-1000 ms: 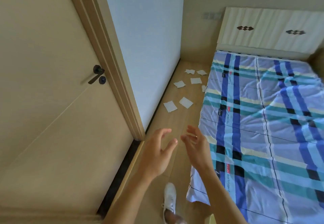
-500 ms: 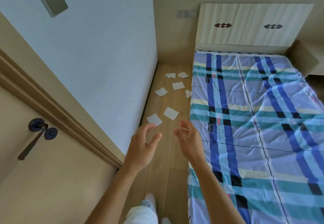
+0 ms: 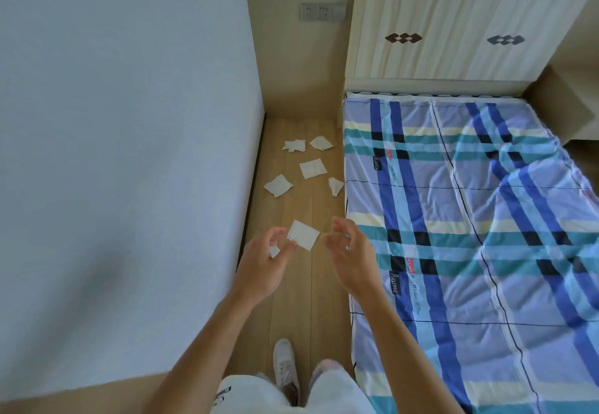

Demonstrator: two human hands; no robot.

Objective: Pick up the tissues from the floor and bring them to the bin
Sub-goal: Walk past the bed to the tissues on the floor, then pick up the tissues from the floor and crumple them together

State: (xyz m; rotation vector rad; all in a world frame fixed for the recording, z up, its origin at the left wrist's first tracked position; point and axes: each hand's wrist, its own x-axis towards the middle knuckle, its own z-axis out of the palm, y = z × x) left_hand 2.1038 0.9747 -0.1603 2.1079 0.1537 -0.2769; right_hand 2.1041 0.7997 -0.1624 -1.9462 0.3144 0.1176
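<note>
Tissues [image 3: 303, 234]: scattered on the floor [image 3: 321, 310] between wall and bed [image 3: 453, 219] — nearest just ahead.
Left hand [image 3: 264, 263]: fingers loosely curled, empty.
Right hand [image 3: 351, 256]: spread, empty.
Tip: crouch — pinch nearest first.

Looking down a narrow strip of wooden floor [image 3: 291, 300] between a pale blue wall [image 3: 123, 122] and a bed [image 3: 470, 251] under a blue, teal and cream plaid cover. White tissues [image 3: 303, 234] scattered along that strip, most toward the far corner, one just beside the bed's edge. Left hand [image 3: 262, 266] and right hand [image 3: 351, 256] both out over the nearest tissues, fingers loosely curled and empty, the left partly hiding a tissue.
</note>
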